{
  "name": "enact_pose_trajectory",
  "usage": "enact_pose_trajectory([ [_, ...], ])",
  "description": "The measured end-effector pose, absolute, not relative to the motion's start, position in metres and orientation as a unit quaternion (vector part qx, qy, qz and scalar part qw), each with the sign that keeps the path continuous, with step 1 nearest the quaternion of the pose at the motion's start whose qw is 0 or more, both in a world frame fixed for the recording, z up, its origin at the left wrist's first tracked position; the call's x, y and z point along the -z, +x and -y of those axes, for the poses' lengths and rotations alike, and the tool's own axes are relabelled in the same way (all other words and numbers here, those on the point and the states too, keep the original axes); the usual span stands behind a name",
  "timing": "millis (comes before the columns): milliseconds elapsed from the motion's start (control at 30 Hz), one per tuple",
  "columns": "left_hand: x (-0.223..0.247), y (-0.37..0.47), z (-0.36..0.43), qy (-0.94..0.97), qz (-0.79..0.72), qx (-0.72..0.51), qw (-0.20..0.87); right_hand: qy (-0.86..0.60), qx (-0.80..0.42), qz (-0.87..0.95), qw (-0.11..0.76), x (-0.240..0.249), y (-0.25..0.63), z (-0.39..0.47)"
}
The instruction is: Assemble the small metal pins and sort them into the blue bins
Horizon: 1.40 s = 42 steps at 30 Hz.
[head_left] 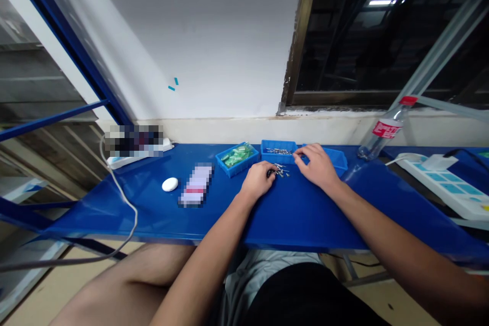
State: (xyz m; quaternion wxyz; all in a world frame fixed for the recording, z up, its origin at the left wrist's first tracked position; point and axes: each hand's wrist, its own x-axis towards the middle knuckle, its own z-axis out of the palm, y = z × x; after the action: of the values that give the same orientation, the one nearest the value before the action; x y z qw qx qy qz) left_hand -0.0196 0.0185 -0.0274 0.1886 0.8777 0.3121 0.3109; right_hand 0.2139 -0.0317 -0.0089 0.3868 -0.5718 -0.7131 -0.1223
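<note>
My left hand [259, 180] rests on the blue table with its fingers curled. A small dark piece shows at its fingertips, too small to name. Just beyond these fingers lies a loose pile of thin silvery metal pieces [281, 170], like screws or pins. My right hand [318, 167] is over the table to the right of the pile, thumb and forefinger pinched close to the middle blue bin [278, 144]. What they hold, if anything, cannot be made out. More silvery metal pieces [278, 152] lie in that bin. Behind my right hand, another blue bin [338, 159] is partly hidden.
A left blue bin [228, 170] holds green packets [239, 155]. Farther left are a phone-like blurred item [196, 186] and a white round object [170, 184]. A plastic bottle [385, 130] and power strip [445, 186] stand right; another strip [164, 146] lies back left.
</note>
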Motion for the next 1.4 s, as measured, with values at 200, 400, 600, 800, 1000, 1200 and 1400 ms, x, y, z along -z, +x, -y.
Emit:
enact_pose_trajectory([
  [200, 0.026, -0.019, -0.018, 0.863, -0.324, -0.338, 0.192, -0.517, 0.046, 0.758, 0.396, 0.013, 0.181, 0.04],
  [400, 0.028, -0.02, -0.021, 0.837, -0.334, -0.376, 0.215, -0.505, 0.015, 0.768, 0.394, 0.019, 0.177, 0.038],
  [600, 0.03, -0.021, -0.024, 0.803, -0.314, -0.435, 0.259, -0.508, 0.005, 0.758, 0.41, 0.017, 0.177, 0.041],
  [800, 0.028, -0.015, -0.019, 0.77, -0.262, -0.47, 0.344, -0.502, -0.052, 0.742, 0.44, 0.015, 0.168, 0.043],
  [1000, 0.025, -0.011, -0.011, 0.769, -0.224, -0.447, 0.397, -0.508, -0.091, 0.713, 0.474, 0.02, 0.162, 0.042],
  [1200, 0.03, -0.008, -0.014, 0.757, -0.202, -0.454, 0.424, -0.514, -0.04, 0.718, 0.467, 0.02, 0.162, 0.041],
  [1400, 0.031, -0.007, -0.014, 0.751, -0.184, -0.459, 0.438, -0.506, -0.043, 0.731, 0.455, 0.022, 0.164, 0.039],
])
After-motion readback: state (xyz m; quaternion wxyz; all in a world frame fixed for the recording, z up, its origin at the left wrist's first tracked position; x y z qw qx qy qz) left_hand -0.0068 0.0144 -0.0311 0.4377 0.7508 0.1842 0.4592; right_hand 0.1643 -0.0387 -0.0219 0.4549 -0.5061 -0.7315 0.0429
